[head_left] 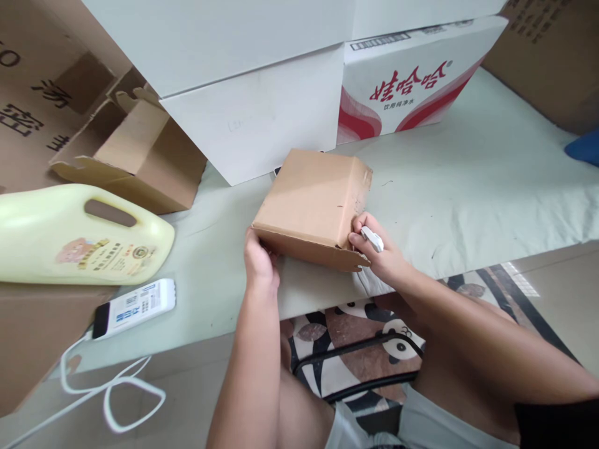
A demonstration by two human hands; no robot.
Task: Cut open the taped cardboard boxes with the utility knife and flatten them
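Fingers of the left hand (259, 262) clasp the small brown cardboard box (311, 202); the right hand (381, 259), carrying a small white plastic piece (372, 238), pinches its corner.

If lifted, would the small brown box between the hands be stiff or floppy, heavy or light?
Probably stiff: the small brown box keeps crisp folds, though its ragged near-right corner may flex. Likely light: the left hand and right hand hold it by its edges only. Flat faces suggest sliding, not rolling, on the table.
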